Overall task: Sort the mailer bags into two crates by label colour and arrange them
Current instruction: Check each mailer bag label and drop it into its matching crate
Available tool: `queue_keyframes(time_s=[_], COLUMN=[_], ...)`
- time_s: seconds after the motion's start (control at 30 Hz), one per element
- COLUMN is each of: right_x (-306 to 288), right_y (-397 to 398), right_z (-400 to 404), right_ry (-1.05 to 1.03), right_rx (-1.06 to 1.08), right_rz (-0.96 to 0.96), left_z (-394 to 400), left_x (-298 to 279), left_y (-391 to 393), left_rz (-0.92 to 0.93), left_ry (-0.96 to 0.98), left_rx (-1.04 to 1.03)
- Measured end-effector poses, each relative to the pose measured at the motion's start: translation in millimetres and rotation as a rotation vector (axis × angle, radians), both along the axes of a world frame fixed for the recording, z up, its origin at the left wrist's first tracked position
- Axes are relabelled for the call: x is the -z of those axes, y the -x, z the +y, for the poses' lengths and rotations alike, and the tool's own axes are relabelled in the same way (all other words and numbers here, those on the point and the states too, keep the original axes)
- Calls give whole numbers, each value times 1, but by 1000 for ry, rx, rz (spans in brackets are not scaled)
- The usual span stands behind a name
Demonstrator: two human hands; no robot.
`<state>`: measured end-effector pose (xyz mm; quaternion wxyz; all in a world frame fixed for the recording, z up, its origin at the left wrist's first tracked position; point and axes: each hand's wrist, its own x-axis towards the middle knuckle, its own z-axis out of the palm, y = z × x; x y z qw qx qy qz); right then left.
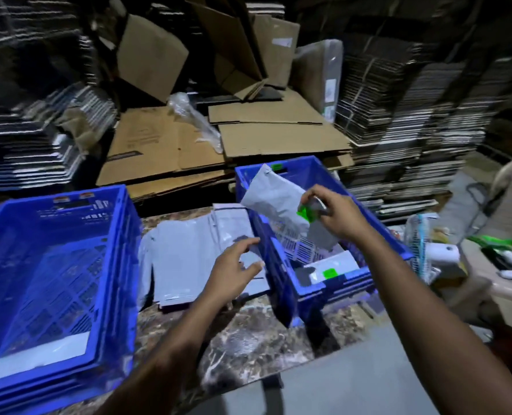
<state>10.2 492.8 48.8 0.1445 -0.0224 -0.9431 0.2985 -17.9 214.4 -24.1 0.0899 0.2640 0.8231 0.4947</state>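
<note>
- Two hands in view: right hand (337,212) pinches a grey mailer bag (278,205) w/ green label (307,211) at the fingertips, held tilted above the right crate (350,283).
- Directly below the grip, inside that crate: another bag w/ green label (330,273), lying flat.
- Left of the grip: left hand (237,265), fingers spread, holding nothing, over the mailer pile (186,259) on the marble table (248,348).
- Farther left: left crate (54,265), white sheet at its near end.
- Behind: flattened cardboard (219,139).
</note>
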Motion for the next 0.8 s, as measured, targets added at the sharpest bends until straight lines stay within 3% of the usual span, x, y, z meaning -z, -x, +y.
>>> queue_keyframes(time_s=[0.27,0.37,0.43,0.67,0.8], right_x=[47,65,84,137,124], right_y=[37,47,58,52,54], right_z=[76,91,93,75,80], right_ry=[-419,-354,-177,-506,-360], right_rx=[72,-49,-134,-226,-162], right_rz=[-592,-714,-870,-1002,-979], left_z=[69,73,75,74,72], left_x=[24,32,34,35,39], left_y=[2,0,-1,-2,-2], left_rz=[217,230,257,237,201], left_ry=[440,482,499,525,504], left_rx=[199,209,196,191,194])
